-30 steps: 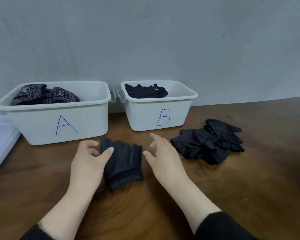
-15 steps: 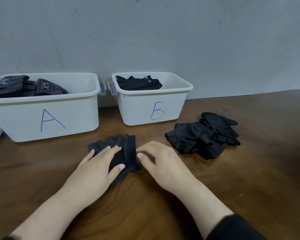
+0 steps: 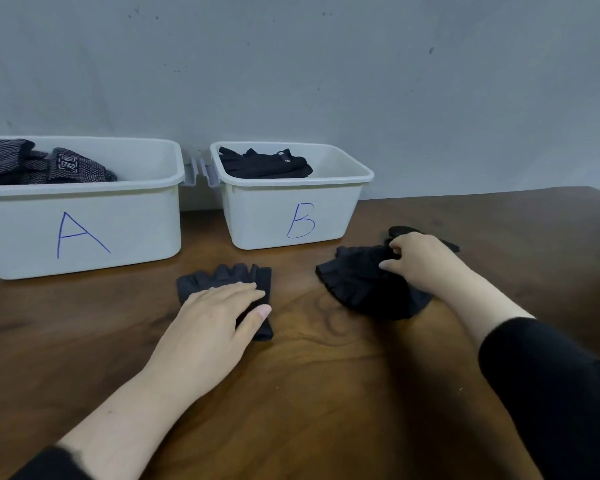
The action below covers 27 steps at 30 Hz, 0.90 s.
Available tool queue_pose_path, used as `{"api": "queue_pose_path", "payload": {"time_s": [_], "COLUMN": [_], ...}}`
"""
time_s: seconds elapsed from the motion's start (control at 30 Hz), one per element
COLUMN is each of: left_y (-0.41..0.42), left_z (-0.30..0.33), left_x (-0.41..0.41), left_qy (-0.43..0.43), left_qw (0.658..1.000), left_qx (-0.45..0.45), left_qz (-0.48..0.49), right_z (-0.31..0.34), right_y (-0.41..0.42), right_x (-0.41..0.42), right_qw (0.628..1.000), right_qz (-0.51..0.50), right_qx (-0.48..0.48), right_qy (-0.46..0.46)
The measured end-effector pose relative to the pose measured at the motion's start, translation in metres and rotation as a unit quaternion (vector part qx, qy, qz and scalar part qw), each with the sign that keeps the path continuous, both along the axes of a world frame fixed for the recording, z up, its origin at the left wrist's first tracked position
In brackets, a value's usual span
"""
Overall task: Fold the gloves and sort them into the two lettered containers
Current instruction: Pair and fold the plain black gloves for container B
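A black fingerless glove (image 3: 222, 280) lies flat on the wooden table in front of the two bins. My left hand (image 3: 215, 320) presses on it with straight fingers. To the right sits a pile of black gloves (image 3: 357, 282); my right hand (image 3: 420, 261) rests on top of it, fingers curled into the fabric and pinching a glove. White bin A (image 3: 125, 223) at the left holds grey patterned gloves (image 3: 42, 164). White bin B (image 3: 264, 220) beside it holds folded black gloves (image 3: 264, 164).
A grey wall rises directly behind the bins. The dark wooden table (image 3: 326, 393) stretches toward me and to the right, with its far right edge near the wall.
My right hand left the flat glove and moved right onto the pile, where it now pinches a glove. My left hand stays pressed on the flat glove.
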State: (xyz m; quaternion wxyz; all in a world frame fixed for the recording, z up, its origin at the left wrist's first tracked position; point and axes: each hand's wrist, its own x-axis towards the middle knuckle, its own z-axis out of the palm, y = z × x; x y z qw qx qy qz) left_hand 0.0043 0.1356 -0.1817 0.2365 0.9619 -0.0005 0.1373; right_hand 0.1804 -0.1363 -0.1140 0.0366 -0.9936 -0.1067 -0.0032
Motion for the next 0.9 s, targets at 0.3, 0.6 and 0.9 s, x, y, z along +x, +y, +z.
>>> {"api": "queue_pose_path", "payload": {"time_s": [0.3,0.6,0.9], "left_y": [0.026,0.033,0.052], "left_z": [0.002,-0.001,0.005], "left_x": [-0.002,0.001,-0.01], "left_qy": [-0.067,-0.09,-0.109], "left_qw": [0.991,0.983,0.966], "left_qx": [-0.089,-0.13,-0.189], "left_qz": [0.074,0.088,0.14], "right_z": [-0.004,0.056,0.104], "right_y": [0.01,0.036,0.069], "right_x": [0.008,-0.03,-0.052], "right_qw": [0.994,0.966,0.923], "right_qz": [-0.011,0.06,0.17], "right_qx": [0.095,0.252,0.341], "right_qy": [0.059,-0.01,0.053]}}
